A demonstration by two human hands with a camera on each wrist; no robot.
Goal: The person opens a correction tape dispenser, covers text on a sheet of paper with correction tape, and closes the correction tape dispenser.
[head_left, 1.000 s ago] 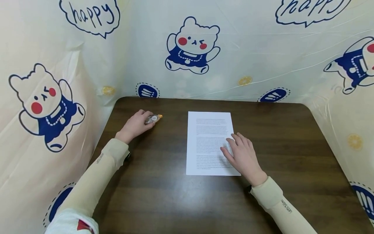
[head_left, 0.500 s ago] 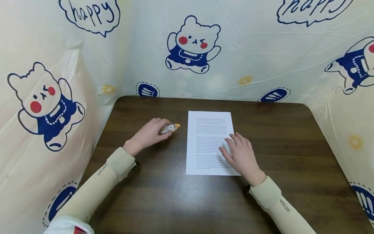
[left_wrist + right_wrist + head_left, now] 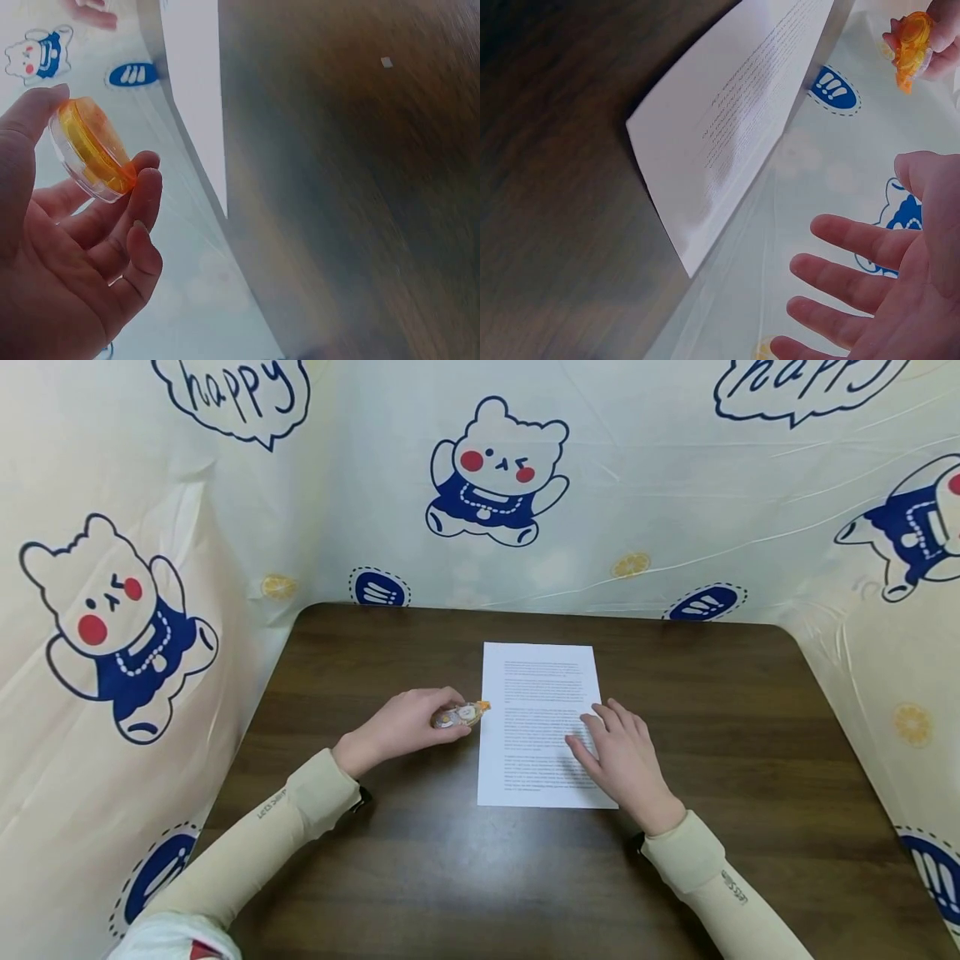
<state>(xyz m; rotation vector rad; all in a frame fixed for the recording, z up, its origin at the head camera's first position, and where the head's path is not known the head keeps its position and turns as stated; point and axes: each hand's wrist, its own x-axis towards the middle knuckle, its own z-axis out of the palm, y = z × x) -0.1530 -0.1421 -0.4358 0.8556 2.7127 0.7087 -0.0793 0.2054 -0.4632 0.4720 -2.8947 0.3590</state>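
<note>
In the head view my left hand [image 3: 408, 723] holds a correction tape [image 3: 461, 716] with a clear and orange case, its orange tip at the left edge of a printed sheet of paper [image 3: 536, 731]. The left wrist view shows the correction tape [image 3: 94, 146] pinched between thumb and fingers, raised off the table. My right hand [image 3: 622, 764] is over the right side of the sheet, fingers spread and holding nothing. From the right wrist view, the right hand [image 3: 877, 277] appears a little above the paper [image 3: 720, 142].
A dark brown wooden table [image 3: 420, 877] lies under everything. A pale curtain [image 3: 637, 460] with cartoon bears surrounds its back and sides. One tiny white speck [image 3: 386, 62] lies on the tabletop in the left wrist view.
My left hand has carried the correction tape rightward and nearer to me, from the table's far left to the paper's left edge. The right hand has stayed nearly still.
</note>
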